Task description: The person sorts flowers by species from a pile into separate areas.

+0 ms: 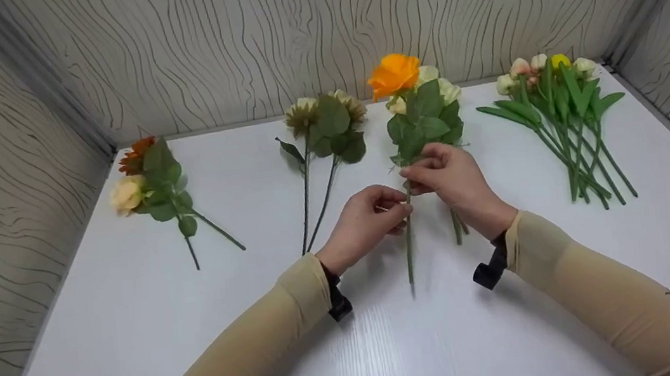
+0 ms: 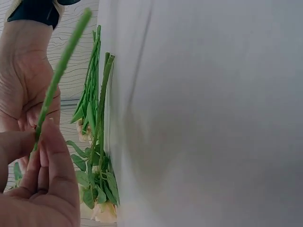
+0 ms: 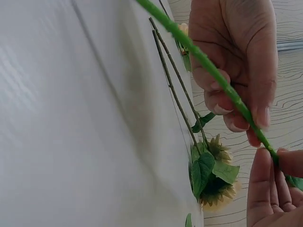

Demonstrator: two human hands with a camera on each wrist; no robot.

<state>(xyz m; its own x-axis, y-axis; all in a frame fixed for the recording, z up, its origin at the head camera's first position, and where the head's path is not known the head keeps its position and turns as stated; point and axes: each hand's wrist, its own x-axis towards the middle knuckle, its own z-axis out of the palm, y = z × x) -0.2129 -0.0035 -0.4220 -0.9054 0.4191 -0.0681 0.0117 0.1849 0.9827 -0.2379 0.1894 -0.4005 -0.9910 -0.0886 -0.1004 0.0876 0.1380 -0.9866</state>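
Note:
An orange rose (image 1: 395, 75) with a long green stem (image 3: 203, 59) is held up off the white table, its bloom toward the back wall. My right hand (image 1: 452, 180) pinches the stem just below the leaves. Lower on the same stem, the thumb and fingers of my left hand (image 1: 367, 219) pinch it, close to the right hand. In the left wrist view the stem's cut end (image 2: 85, 16) sticks out past the left hand (image 2: 42, 189). Behind the orange rose lie cream roses (image 1: 449, 91), partly hidden by its leaves and the right hand.
Left of the hands lie two sunflower-like stems (image 1: 304, 118). Farther left are a cream rose (image 1: 127, 195) and a rust-orange flower (image 1: 137, 155). A bunch of tulips (image 1: 566, 95) lies at the right. Patterned panels (image 1: 290, 34) border the white table (image 1: 105, 344).

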